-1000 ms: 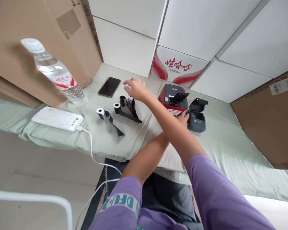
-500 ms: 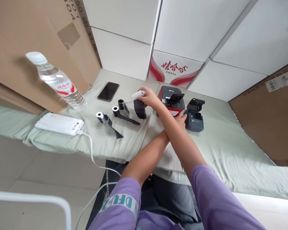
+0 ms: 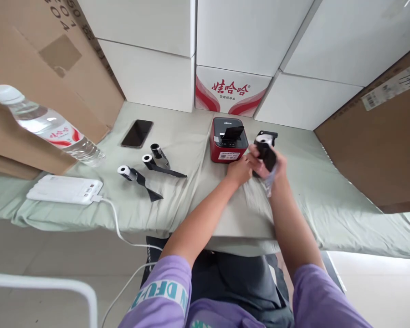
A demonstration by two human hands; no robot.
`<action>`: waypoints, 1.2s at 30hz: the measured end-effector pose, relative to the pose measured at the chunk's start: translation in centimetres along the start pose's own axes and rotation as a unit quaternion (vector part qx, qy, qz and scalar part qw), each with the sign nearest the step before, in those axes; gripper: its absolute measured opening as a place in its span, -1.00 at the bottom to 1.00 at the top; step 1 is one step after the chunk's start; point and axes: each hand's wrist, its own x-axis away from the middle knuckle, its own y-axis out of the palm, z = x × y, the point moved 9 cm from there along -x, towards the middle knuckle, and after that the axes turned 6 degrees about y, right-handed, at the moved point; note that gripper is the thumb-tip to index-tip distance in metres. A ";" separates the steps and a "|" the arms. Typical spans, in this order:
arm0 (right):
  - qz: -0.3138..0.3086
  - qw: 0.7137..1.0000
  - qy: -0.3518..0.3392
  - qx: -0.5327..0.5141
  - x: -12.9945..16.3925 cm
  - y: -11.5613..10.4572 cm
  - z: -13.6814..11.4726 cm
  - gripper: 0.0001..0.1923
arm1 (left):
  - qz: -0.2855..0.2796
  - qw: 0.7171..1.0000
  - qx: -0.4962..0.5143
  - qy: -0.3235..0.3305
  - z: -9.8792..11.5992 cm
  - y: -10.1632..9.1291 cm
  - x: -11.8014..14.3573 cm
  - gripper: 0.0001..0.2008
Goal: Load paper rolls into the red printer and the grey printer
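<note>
1. Far left: a cardboard carton [image 3: 44, 59] printed with dark digits, among them "201", cut off by the view's edge.
2. Before it, a clear water bottle [image 3: 49, 124] with a white cap; its white-and-red label bears red characters, 娃哈哈.
3. Nearer, a white power bank [image 3: 63, 188], cable plugged in; its small markings are illegible.
4. Farther and rightward, a dark-screened phone [image 3: 137, 133] lies flat.
5. Left of centre, three small rolls [image 3: 148, 159] trail black film on the green cloth [image 3: 198, 200].
6. Near edge: the left purple sleeve [image 3: 162, 291] has a white band reading "DFU-2" in green.
7. Centre: a red-and-black device [image 3: 228, 141], with a white QR-code label, its print too fine to read. Behind stands a white box [image 3: 234, 91] lettered 娃哈哈 and 饮用纯净水.
8. The left hand [image 3: 239, 172] is at the device's near right corner; I cannot tell its grip.
9. Just right, the blurred right hand [image 3: 278, 166] grasps another roll [image 3: 267, 155] with black film, in front of a black gadget [image 3: 274, 135], mostly hidden.
10. Far right: a brown carton [image 3: 379, 146] with a barcode sticker, its handwriting unclear.
</note>
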 end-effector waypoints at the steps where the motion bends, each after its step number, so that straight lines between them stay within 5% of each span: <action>1: 0.026 0.999 -0.026 0.001 0.8 -2.3 -1.3 -0.60 | 0.003 1.000 0.002 0.005 0.1 0.0 0.1 -0.52; 5: 0.121 0.989 -0.090 0.005 3.4 -10.1 -4.9 -0.71 | 0.017 1.000 0.003 0.014 0.1 0.1 0.4 -0.42; 9: 0.189 0.975 -0.107 -0.040 4.3 -14.0 -4.9 -0.66 | 0.017 1.000 -0.012 0.011 -0.1 0.3 0.5 -0.42; 17: 0.214 0.973 -0.062 -0.058 3.3 -14.8 -2.7 -0.83 | 0.010 1.000 -0.022 0.000 -0.3 0.4 0.5 -0.41; 24: 0.214 0.975 -0.054 -0.009 3.5 -14.3 -2.7 -0.66 | 0.013 1.000 -0.024 -0.003 -0.3 0.4 0.6 -0.41; 36: 0.193 0.975 -0.096 -0.053 3.5 -13.7 -3.3 -0.72 | 0.009 1.000 -0.026 0.000 0.0 0.1 0.9 -0.42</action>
